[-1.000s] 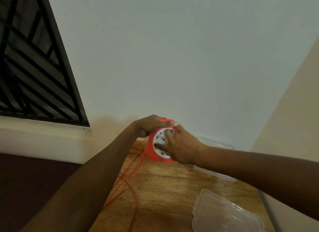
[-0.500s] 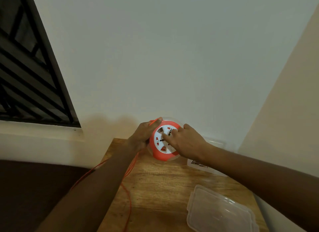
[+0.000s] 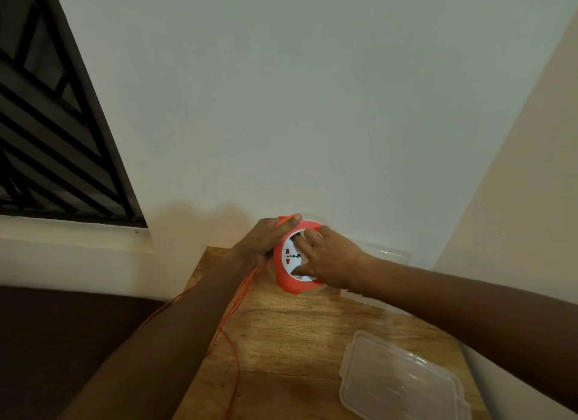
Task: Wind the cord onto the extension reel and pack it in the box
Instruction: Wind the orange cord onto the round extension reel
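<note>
An orange extension reel (image 3: 286,280) with a white socket face stands on edge near the back of the wooden table (image 3: 297,341). My left hand (image 3: 266,241) grips its left rim, thumb over the top, with the thin orange cord (image 3: 233,307) running under the fingers. My right hand (image 3: 328,260) is on the white face, fingers curled into its recesses. The loose cord trails down across the table and off its left edge. A clear plastic box (image 3: 384,255) sits behind my right wrist, mostly hidden. Its clear lid (image 3: 403,379) lies flat at the front right.
The table stands in a corner, with a white wall behind and a beige wall on the right. A barred window (image 3: 47,144) is at the upper left. A dark floor lies left of the table.
My right hand has turned on the reel's face, so the socket markings sit at a new angle. My left hand has kept its grip on the rim and cord. The view shifted slightly.
</note>
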`<state>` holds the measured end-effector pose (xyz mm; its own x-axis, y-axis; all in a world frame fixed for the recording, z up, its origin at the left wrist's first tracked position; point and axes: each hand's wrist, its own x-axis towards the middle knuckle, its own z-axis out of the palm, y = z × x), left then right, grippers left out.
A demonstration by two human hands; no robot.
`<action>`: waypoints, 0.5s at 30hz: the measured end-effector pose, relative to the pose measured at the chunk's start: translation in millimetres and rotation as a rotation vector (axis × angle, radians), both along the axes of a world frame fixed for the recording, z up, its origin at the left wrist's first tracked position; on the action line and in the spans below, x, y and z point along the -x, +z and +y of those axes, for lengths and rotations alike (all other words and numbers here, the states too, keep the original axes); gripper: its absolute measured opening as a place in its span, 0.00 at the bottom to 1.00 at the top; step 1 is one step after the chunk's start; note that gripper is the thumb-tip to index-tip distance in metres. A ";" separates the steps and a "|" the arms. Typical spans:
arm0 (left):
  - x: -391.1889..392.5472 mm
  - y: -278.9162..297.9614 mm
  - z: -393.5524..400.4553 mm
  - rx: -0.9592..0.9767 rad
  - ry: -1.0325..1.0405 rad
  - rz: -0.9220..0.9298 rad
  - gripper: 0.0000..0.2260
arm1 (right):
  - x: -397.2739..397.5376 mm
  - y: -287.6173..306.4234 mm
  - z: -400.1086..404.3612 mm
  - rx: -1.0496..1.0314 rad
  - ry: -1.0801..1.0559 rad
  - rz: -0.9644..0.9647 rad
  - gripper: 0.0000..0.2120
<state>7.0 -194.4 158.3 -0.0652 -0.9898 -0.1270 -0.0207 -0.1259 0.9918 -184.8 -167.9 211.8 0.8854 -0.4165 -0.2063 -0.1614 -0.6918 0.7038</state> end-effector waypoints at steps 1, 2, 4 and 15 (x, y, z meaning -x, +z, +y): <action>0.4 1.1 -1.2 0.007 -0.001 -0.017 0.14 | -2.2 -2.0 1.0 0.030 -0.010 0.010 0.30; -0.1 1.6 -1.8 0.014 -0.005 -0.030 0.14 | -4.0 -3.9 1.7 0.045 -0.024 0.011 0.31; -1.0 0.7 -1.8 0.029 -0.008 -0.038 0.14 | -8.0 -5.7 3.1 0.069 -0.052 -0.008 0.30; 14.9 7.8 -6.6 0.162 0.225 0.038 0.13 | -6.6 -18.4 -15.2 -0.251 -0.472 -0.807 0.34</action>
